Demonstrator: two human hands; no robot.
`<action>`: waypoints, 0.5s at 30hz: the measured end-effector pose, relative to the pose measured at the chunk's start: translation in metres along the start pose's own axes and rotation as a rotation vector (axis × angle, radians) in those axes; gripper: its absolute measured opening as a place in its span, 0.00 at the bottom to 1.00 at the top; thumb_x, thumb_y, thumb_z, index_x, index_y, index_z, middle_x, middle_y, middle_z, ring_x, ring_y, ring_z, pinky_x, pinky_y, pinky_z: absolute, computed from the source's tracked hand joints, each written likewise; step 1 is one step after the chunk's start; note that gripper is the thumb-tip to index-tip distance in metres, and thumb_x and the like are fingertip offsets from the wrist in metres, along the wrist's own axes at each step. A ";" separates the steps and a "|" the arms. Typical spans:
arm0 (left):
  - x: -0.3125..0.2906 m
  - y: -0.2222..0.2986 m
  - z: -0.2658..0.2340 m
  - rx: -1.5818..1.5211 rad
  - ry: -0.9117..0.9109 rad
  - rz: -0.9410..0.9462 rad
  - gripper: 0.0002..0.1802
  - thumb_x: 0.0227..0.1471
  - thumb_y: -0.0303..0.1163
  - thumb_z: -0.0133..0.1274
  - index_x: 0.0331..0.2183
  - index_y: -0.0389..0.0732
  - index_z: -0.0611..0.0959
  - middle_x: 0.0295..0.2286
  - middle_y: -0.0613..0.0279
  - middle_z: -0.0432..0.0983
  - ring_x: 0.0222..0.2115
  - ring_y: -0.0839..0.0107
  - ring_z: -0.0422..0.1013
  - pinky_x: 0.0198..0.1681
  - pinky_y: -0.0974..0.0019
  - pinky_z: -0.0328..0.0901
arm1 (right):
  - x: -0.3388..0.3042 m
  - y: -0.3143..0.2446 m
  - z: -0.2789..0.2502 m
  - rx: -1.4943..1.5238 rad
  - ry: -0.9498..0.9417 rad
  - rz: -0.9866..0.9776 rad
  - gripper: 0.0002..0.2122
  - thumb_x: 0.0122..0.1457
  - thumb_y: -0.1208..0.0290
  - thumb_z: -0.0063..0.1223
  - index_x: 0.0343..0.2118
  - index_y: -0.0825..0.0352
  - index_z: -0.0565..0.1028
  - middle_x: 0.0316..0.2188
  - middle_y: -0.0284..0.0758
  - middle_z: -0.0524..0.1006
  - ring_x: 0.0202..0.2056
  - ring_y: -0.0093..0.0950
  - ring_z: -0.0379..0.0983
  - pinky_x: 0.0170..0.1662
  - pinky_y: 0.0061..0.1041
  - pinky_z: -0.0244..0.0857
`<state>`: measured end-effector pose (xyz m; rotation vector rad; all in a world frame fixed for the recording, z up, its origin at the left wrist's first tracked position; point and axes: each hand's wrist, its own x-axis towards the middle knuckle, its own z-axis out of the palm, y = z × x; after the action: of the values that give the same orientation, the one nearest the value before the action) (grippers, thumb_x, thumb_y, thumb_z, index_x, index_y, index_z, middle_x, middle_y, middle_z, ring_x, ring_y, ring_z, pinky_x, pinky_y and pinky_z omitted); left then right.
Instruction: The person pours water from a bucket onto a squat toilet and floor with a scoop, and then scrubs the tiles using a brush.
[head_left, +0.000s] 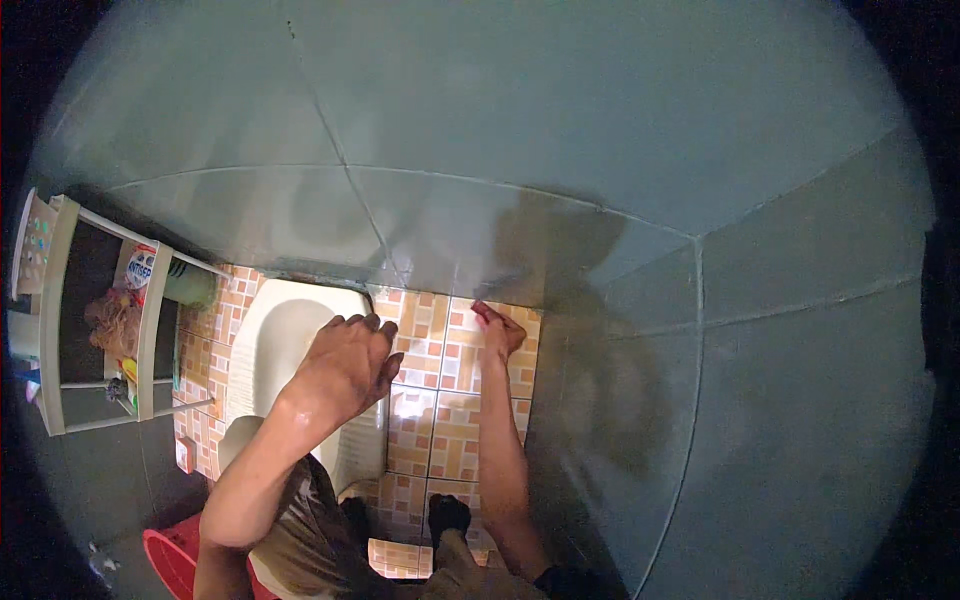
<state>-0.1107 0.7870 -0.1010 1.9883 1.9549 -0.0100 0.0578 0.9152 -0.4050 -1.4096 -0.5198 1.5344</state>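
Tiled floor (440,400) of small orange and cream squares lies at the foot of the grey wall (560,130), between the white squat pan (280,340) and the grey side wall. The right hand (497,330) is pressed onto the tiles close to the wall base, fingers (485,313) curled around something small and pinkish; what it is cannot be told. From that hand the bare tiles run back toward the person and left toward the pan; the tile strip's long axis runs from the wall toward the person's knees. The left hand (345,365) rests on the pan's right rim, fingers bent over the edge, grasping nothing loose. The right hand is the nearer to the tiles at the wall. A rack (60,330) with bottles stands well apart at far left, a red bucket (170,555) below it.
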 end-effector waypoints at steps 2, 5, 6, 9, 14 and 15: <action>0.005 0.005 -0.002 -0.014 0.028 0.034 0.17 0.51 0.36 0.51 0.38 0.33 0.76 0.31 0.47 0.74 0.35 0.52 0.71 0.42 0.55 0.65 | 0.016 0.011 -0.024 -0.032 0.085 -0.110 0.06 0.49 0.85 0.52 0.30 0.80 0.78 0.29 0.43 0.80 0.30 0.32 0.78 0.36 0.26 0.76; 0.008 0.007 -0.007 -0.011 -0.060 0.010 0.16 0.51 0.36 0.51 0.37 0.33 0.76 0.30 0.47 0.74 0.35 0.51 0.71 0.42 0.55 0.66 | 0.008 0.007 -0.042 -0.102 -0.043 -0.130 0.06 0.54 0.80 0.53 0.31 0.76 0.79 0.29 0.38 0.80 0.31 0.27 0.78 0.36 0.20 0.73; 0.009 0.006 -0.008 0.000 -0.062 0.006 0.16 0.51 0.36 0.51 0.37 0.33 0.76 0.30 0.47 0.74 0.34 0.52 0.71 0.41 0.55 0.66 | 0.004 0.005 -0.040 -0.104 -0.041 -0.134 0.06 0.54 0.80 0.53 0.31 0.76 0.79 0.29 0.38 0.80 0.31 0.27 0.78 0.36 0.20 0.73; 0.000 -0.002 -0.001 0.013 -0.006 0.009 0.16 0.51 0.36 0.51 0.37 0.33 0.76 0.30 0.47 0.74 0.34 0.52 0.72 0.41 0.55 0.66 | -0.023 0.003 -0.012 -0.154 -0.229 -0.049 0.11 0.58 0.73 0.53 0.38 0.77 0.77 0.33 0.38 0.80 0.35 0.27 0.77 0.36 0.22 0.74; 0.004 0.004 -0.004 0.006 -0.006 0.031 0.16 0.51 0.36 0.51 0.37 0.32 0.76 0.30 0.47 0.74 0.34 0.52 0.72 0.40 0.55 0.66 | -0.005 0.021 0.011 -0.104 -0.349 0.072 0.10 0.59 0.75 0.50 0.38 0.79 0.75 0.35 0.43 0.79 0.34 0.32 0.78 0.35 0.30 0.77; 0.002 0.003 -0.005 0.012 -0.026 0.013 0.16 0.51 0.36 0.51 0.38 0.32 0.76 0.30 0.47 0.75 0.34 0.52 0.72 0.40 0.55 0.66 | -0.004 0.024 0.018 -0.087 -0.331 0.112 0.09 0.58 0.77 0.49 0.36 0.80 0.75 0.33 0.45 0.78 0.32 0.34 0.78 0.34 0.29 0.78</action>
<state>-0.1087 0.7899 -0.0955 1.9982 1.9306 -0.0435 0.0318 0.9059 -0.4180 -1.2724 -0.7244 1.8701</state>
